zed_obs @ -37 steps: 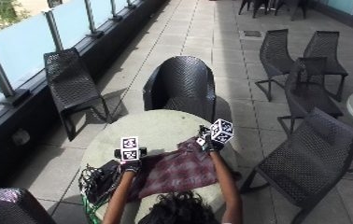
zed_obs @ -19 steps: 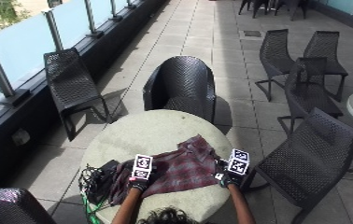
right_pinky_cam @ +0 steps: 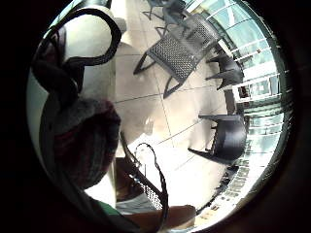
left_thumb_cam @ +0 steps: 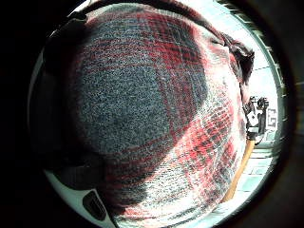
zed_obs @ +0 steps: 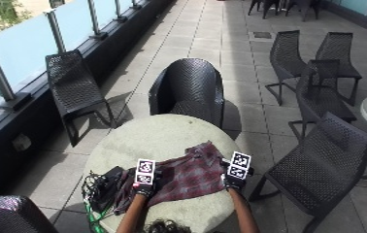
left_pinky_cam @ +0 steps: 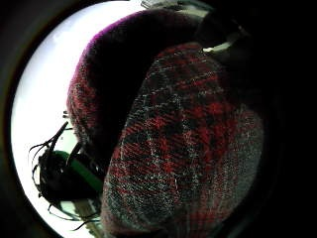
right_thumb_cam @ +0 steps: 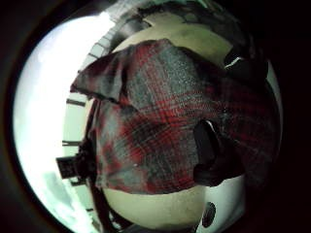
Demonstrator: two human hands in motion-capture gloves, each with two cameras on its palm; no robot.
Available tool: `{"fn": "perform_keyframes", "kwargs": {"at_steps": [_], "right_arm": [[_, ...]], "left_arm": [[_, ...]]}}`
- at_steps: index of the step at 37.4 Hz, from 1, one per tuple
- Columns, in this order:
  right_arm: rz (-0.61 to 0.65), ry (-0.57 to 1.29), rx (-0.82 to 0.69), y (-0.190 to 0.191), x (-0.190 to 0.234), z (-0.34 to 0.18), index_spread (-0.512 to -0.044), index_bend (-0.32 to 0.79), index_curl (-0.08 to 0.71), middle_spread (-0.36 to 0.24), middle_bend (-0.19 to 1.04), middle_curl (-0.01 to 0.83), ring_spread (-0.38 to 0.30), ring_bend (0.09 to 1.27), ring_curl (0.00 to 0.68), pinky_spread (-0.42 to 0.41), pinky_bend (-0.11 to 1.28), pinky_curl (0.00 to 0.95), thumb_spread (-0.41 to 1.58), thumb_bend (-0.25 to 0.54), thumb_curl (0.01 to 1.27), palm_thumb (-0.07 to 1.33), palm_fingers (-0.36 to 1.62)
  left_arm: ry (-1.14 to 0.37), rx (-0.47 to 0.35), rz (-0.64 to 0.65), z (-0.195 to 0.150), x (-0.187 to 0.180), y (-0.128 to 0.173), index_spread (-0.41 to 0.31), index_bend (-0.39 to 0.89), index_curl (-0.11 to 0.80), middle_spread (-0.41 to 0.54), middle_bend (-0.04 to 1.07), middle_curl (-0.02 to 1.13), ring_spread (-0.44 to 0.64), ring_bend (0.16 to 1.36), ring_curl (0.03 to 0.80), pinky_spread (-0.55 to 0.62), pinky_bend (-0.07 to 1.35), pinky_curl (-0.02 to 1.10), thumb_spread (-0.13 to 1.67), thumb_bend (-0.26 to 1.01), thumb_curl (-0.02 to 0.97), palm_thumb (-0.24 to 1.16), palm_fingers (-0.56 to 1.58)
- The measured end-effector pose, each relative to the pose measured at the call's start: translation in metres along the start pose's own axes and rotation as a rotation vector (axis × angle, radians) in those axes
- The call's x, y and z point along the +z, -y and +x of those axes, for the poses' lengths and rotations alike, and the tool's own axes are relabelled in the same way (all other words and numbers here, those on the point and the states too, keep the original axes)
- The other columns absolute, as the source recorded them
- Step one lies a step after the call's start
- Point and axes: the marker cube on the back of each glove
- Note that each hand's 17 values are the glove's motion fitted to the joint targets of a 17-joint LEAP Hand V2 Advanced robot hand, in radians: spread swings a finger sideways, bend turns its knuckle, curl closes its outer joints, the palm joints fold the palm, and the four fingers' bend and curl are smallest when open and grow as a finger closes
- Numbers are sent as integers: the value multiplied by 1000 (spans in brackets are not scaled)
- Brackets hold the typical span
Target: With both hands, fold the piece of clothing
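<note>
Hands down at the near edge now: left hand [zed_obs: 144,188] and right hand [zed_obs: 234,181] gripping the plaid garment [zed_obs: 190,177], spread flatter across the table [zed_obs: 158,141] than a second ago. Fold pending.

Black gloves, seemingly bare forearms

The garment [zed_obs: 190,175] is spread on the table [zed_obs: 151,141] toward its near edge. The left hand [zed_obs: 144,187] is placed at its left end, the right hand [zed_obs: 234,180] at its right end. A cable bundle [zed_obs: 103,184] is set at the table's left edge.
</note>
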Motion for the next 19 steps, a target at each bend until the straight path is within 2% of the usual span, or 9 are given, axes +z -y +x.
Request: {"fn": "perform_keyframes", "kwargs": {"at_steps": [2, 5, 7, 13, 19], "right_arm": [[10, 9, -10, 5, -11, -18, -299, 88, 200, -200, 559, 489, -167, 839, 467, -33, 479, 369, 1102, 78, 310, 759, 1114], [93, 118, -103, 28, -16, -70, -299, 87, 207, -202, 574, 498, -181, 845, 484, -71, 482, 385, 1069, 92, 328, 830, 1130], [123, 188, -182, 27, -28, -108, -300, 88, 209, -203, 576, 502, -186, 848, 490, -88, 478, 390, 1048, 97, 340, 869, 1131], [85, 296, -388, -16, -60, -196, -301, 86, 211, -202, 561, 502, -198, 844, 499, -117, 480, 405, 978, 72, 376, 919, 1116], [-75, 380, -642, -81, -38, -301, -302, 90, 212, -201, 527, 495, -207, 823, 499, -139, 487, 416, 912, 26, 414, 928, 1102]], "left_arm": [[56, -32, -8, -8, -9, 2, -119, 167, 384, -71, 170, 384, 85, 502, 335, 350, 225, 368, 1621, 17, 201, 499, 507], [105, -53, 121, -19, -2, 42, -129, 176, 386, -80, 162, 375, 59, 517, 332, 333, 223, 364, 1595, 31, 213, 524, 579], [102, -43, 199, -25, -3, 57, -133, 179, 388, -85, 157, 371, 48, 514, 331, 316, 231, 370, 1586, 32, 217, 523, 605], [53, -107, 289, -54, -56, 32, -147, 172, 396, -106, 147, 361, 19, 505, 337, 248, 254, 386, 1572, 37, 231, 532, 647], [-109, -192, 302, -100, -86, 0, -156, 164, 396, -114, 144, 351, 0, 504, 341, 209, 270, 400, 1563, 44, 251, 554, 655]]}}
